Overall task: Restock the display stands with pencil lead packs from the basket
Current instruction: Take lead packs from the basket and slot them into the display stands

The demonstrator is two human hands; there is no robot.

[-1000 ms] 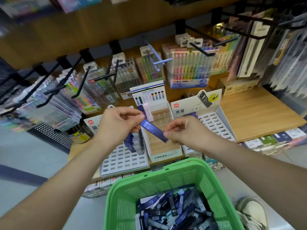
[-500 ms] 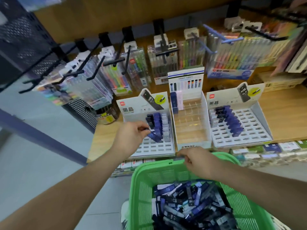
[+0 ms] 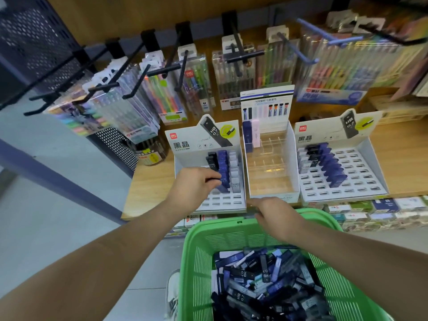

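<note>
A green plastic basket in front of me holds a heap of dark blue, black and grey pencil lead packs. Three display stands sit on the wooden shelf. My left hand is over the left stand, fingers pinched on a blue lead pack at the front of its blue row. My right hand rests on the basket's far rim, fingers curled over it. The middle clear stand holds two packs at its back. The right stand has diagonal rows of blue, black and grey packs.
Black hooks with pen and highlighter sets stick out above the stands at head height. A round jar stands at the shelf's left end. Small boxes line the ledge below the shelf. A shoe shows on the grey floor.
Both hands held one blue pack a second ago. My left hand has since carried it down into the left stand's blue row; my right hand dropped to the basket rim.
</note>
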